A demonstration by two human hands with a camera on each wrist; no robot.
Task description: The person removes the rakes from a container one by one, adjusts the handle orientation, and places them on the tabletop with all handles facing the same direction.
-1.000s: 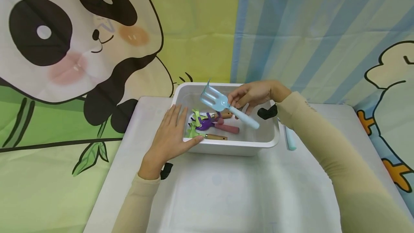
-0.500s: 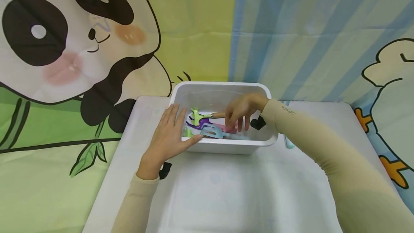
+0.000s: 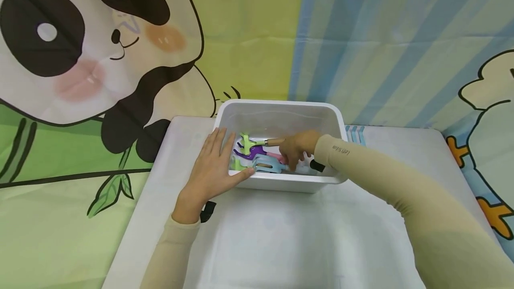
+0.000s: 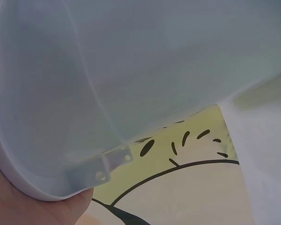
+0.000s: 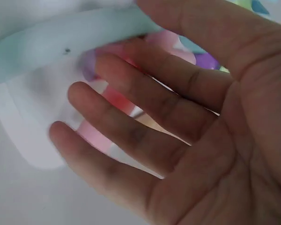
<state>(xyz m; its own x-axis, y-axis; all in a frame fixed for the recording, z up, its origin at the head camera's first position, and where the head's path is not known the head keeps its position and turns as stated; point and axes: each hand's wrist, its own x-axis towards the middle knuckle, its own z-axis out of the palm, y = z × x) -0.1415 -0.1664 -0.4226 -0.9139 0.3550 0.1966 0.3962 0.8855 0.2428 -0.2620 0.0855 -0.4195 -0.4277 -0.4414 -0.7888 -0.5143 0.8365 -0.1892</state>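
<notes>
We had a broad white table (image 3: 265, 235) before us, and near its far edge a white rectangular plastic bin (image 3: 289, 183). Our left hand (image 3: 210, 166) lay spread over its left rim, fingers straight. Our right hand (image 3: 299, 146) was inside, fingers loosely extended and apart; we could not tell whether they touched the light-blue plastic fork (image 3: 277, 165) lying along the front. We judged the step in hand to be settling that fork, the next move calling for lifting clear without dragging it. Behind it lay a purple rake with a pink handle (image 3: 257, 151), then a light-green rake with a wooden handle (image 3: 257, 143); outside, rightward, only light-blue tines (image 3: 354, 134) showed
</notes>
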